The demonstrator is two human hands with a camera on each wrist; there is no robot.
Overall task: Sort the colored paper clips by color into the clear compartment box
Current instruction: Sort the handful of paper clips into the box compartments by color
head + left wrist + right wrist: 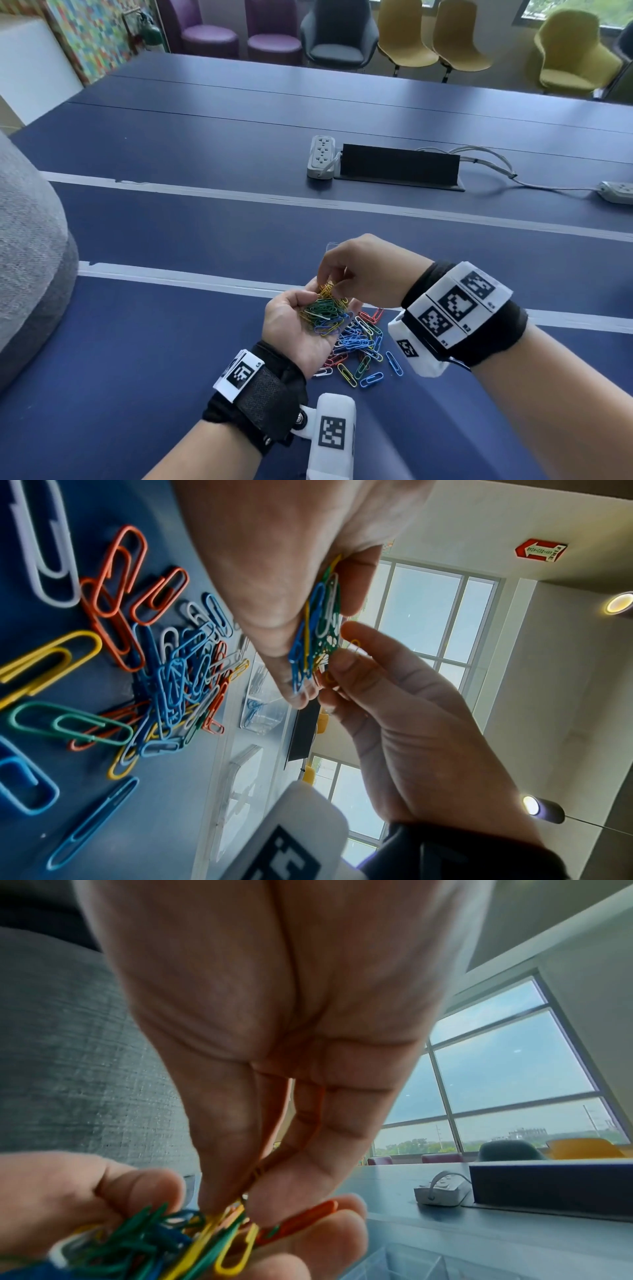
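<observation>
A handful of clips (pixel 325 313) (green, blue, yellow, white, tangled) lies in the cupped palm of the left hand (pixel 301 325), held palm up just above the table (pixel 171 222). The right hand (pixel 363 270) reaches down into it, thumb and fingertips (pixel 274 1199) pinching yellow clips at the top of the handful. More clips (pixel 363 349) lie loose on the table below. The clear box (pixel 260 710) sits beyond, partly hidden. A power strip (pixel 320 156) lies farther back.
</observation>
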